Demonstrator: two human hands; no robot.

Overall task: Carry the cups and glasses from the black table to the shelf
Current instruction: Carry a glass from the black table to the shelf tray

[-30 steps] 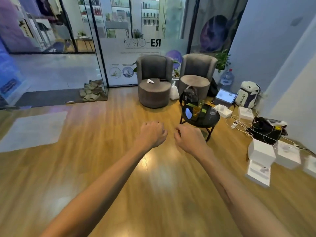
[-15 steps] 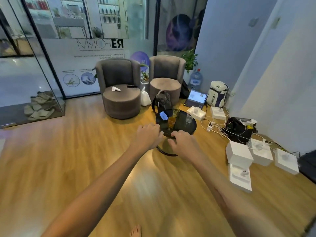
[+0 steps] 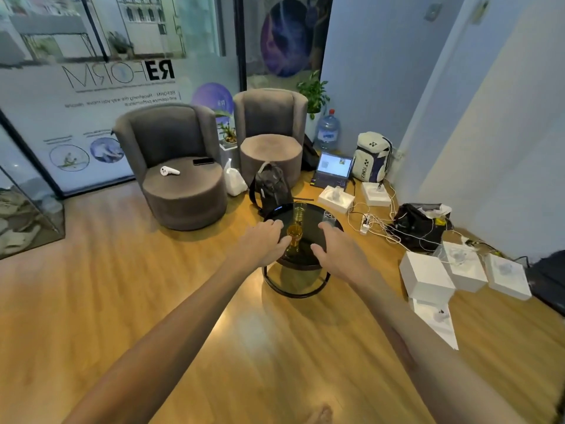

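Observation:
A small round black table stands on the wood floor ahead of me. On it are an amber stemmed glass near the front, a yellowish clear glass behind it, and a clear glass at the right edge. My left hand reaches out with fingers spread, just left of the amber glass. On the other side of that glass, my right hand is stretched out with its fingers relaxed. Neither hand holds anything. No shelf is in view.
Two grey round armchairs stand behind the table, with a black bag leaning between. To the right lie a laptop, a power strip with tangled cables, a black bag and white boxes on the floor.
I have come closer to the black table. Both hands have gone from closed fists to spread fingers on either side of the amber glass.

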